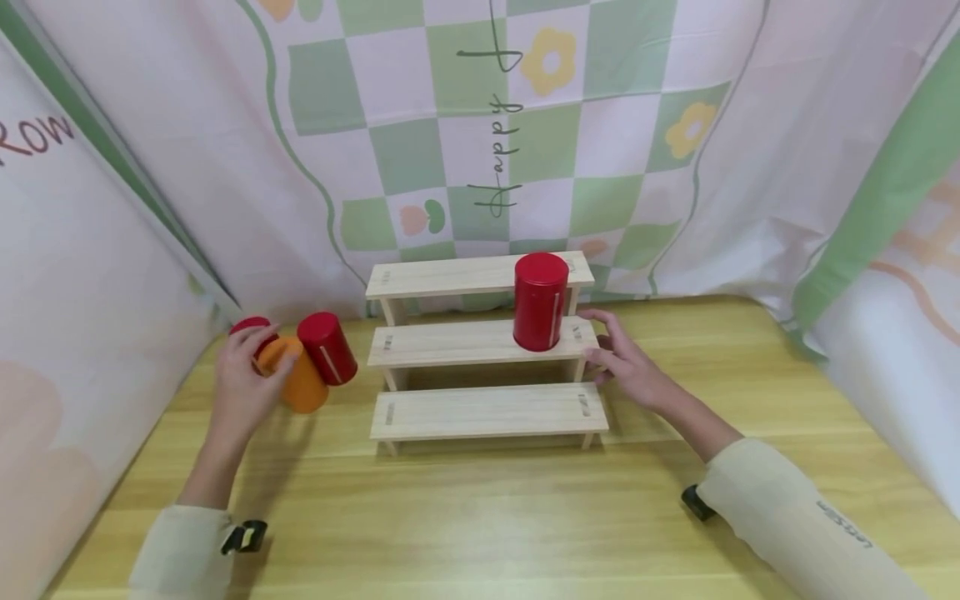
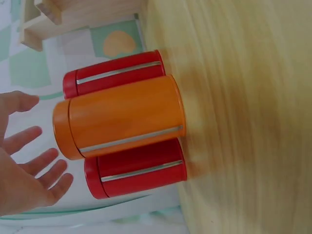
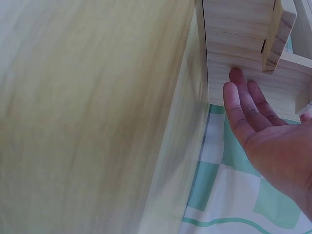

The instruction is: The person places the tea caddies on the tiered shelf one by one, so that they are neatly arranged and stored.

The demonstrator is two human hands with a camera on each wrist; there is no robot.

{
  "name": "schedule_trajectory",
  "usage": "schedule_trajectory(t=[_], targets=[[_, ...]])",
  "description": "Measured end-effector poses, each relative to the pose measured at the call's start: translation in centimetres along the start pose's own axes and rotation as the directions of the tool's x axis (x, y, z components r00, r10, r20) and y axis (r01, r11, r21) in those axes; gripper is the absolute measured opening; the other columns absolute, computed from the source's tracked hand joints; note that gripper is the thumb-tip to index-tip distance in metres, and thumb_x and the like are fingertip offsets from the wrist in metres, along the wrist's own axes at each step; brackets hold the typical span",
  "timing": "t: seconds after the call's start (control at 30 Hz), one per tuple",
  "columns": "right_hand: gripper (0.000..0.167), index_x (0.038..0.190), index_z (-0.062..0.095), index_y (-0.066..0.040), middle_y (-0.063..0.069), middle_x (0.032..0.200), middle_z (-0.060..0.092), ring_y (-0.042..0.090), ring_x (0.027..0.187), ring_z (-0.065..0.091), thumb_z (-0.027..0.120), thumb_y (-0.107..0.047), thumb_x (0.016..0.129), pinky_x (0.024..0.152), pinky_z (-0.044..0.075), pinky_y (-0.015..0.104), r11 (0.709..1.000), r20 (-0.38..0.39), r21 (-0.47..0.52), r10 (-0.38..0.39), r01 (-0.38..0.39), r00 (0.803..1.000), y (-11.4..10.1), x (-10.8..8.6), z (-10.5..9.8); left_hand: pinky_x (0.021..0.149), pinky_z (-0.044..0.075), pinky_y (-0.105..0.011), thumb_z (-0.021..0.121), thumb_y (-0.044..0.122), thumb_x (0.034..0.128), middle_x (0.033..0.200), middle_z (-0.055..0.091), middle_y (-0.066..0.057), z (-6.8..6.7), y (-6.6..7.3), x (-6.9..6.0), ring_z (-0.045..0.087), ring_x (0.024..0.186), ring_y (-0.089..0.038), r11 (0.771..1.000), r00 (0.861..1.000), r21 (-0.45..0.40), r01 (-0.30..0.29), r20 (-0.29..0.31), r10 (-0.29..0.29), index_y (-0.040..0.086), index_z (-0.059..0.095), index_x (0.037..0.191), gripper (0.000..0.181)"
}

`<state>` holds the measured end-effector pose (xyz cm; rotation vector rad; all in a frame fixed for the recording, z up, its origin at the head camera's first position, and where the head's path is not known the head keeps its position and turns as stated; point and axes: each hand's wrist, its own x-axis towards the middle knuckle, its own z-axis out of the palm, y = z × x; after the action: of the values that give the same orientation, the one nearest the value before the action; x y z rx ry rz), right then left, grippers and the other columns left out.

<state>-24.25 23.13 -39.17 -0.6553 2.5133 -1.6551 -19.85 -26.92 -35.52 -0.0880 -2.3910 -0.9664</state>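
On the left of the table an orange canister (image 1: 303,385) stands between two red canisters, one (image 1: 327,348) to its right and another (image 1: 250,324) partly hidden behind my left hand (image 1: 244,371). That hand hovers at the orange lid with its fingers spread; in the left wrist view a gap shows between the fingers and the canister (image 2: 124,117). A third red canister (image 1: 540,304) is upright on the middle step of a three-tier wooden shelf (image 1: 450,343), near its right end. My right hand (image 1: 628,364) rests at the shelf's right side, fingers (image 3: 239,109) fairly straight against or near the wood.
The shelf's lowest tier (image 1: 487,412) faces the front of the wooden table (image 1: 465,517). Behind it hangs a checked curtain (image 1: 405,154), and a pale fabric wall (image 1: 82,317) borders the table on the left.
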Motion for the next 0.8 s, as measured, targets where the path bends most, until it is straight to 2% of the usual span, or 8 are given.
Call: schedule_trajectory(t=[0.1, 0.23, 0.4, 0.5, 0.6, 0.7, 0.8], targets=[[0.057, 0.157, 0.02, -0.003, 0.031, 0.124, 0.054, 0.03, 0.095, 0.06, 0.045, -0.015, 0.108, 0.073, 0.059, 0.045, 1.0, 0.002, 0.001, 0.0, 0.0, 1.0, -0.1, 0.0, 0.0, 0.107, 0.037, -0.067, 0.075, 0.006, 0.0919, 0.135, 0.052, -0.037, -0.3, -0.4, -0.1, 0.045, 0.126, -0.055, 0.998, 0.996, 0.038, 0.044, 0.071, -0.046, -0.013, 0.061, 0.131, 0.045], [0.057, 0.158, 0.02, -0.003, 0.031, 0.126, 0.054, 0.031, 0.095, 0.06, 0.045, -0.015, 0.108, 0.074, 0.058, 0.047, 1.0, 0.004, -0.002, 0.006, -0.006, 1.0, -0.1, 0.0, 0.0, 0.105, 0.04, -0.067, 0.076, 0.011, 0.0937, 0.139, 0.05, -0.039, -0.6, -0.9, -0.1, 0.046, 0.127, -0.055, 0.995, 0.985, 0.083, 0.062, 0.156, -0.075, -0.013, 0.057, 0.136, 0.052], [0.057, 0.158, 0.02, -0.004, 0.032, 0.131, 0.052, 0.032, 0.096, 0.06, 0.045, -0.016, 0.108, 0.075, 0.058, 0.049, 1.0, 0.003, -0.003, 0.007, -0.007, 1.0, 0.0, 0.0, 0.0, 0.101, 0.044, -0.066, 0.077, 0.013, 0.0937, 0.144, 0.044, -0.04, -0.8, -1.3, 0.1, 0.046, 0.125, -0.053, 0.991, 0.96, 0.111, 0.076, 0.262, -0.103, -0.013, 0.049, 0.143, 0.062], [0.057, 0.158, 0.02, -0.004, 0.031, 0.132, 0.051, 0.032, 0.096, 0.059, 0.045, -0.016, 0.108, 0.074, 0.058, 0.048, 1.0, 0.003, -0.003, 0.007, -0.007, 1.0, 0.1, 0.0, 0.1, 0.101, 0.045, -0.065, 0.076, 0.012, 0.0943, 0.145, 0.044, -0.04, -0.8, -1.7, 0.1, 0.049, 0.123, -0.052, 0.992, 0.946, 0.102, 0.08, 0.304, -0.108, -0.015, 0.044, 0.146, 0.067], [0.057, 0.158, 0.021, -0.005, 0.03, 0.129, 0.053, 0.033, 0.096, 0.059, 0.045, -0.015, 0.108, 0.073, 0.059, 0.046, 1.0, 0.005, -0.005, 0.005, -0.005, 1.0, 0.0, 0.0, 0.2, 0.103, 0.045, -0.065, 0.075, 0.011, 0.0949, 0.145, 0.046, -0.04, -0.8, -2.1, 0.1, 0.051, 0.122, -0.051, 0.993, 0.942, 0.082, 0.088, 0.317, -0.11, -0.016, 0.041, 0.148, 0.069], [0.057, 0.158, 0.021, -0.005, 0.03, 0.123, 0.055, 0.035, 0.096, 0.06, 0.045, -0.015, 0.108, 0.073, 0.059, 0.046, 1.0, 0.004, -0.007, 0.007, -0.006, 1.0, -0.1, 0.0, 0.2, 0.089, 0.051, -0.053, 0.076, 0.012, 0.0947, 0.135, 0.053, -0.036, -0.7, -2.5, 0.1, 0.055, 0.106, -0.045, 0.992, 0.946, 0.089, 0.088, 0.304, -0.111, -0.014, 0.043, 0.147, 0.067], [0.056, 0.158, 0.021, -0.005, 0.03, 0.122, 0.055, 0.036, 0.096, 0.059, 0.045, -0.014, 0.108, 0.074, 0.058, 0.047, 1.0, 0.002, -0.008, 0.012, -0.012, 1.0, -0.2, -0.1, 0.1, 0.073, 0.048, -0.036, 0.077, 0.013, 0.094, 0.123, 0.058, -0.03, -0.8, -2.6, 0.1, 0.054, 0.092, -0.036, 0.991, 0.952, 0.105, 0.081, 0.287, -0.108, -0.011, 0.047, 0.146, 0.065]])
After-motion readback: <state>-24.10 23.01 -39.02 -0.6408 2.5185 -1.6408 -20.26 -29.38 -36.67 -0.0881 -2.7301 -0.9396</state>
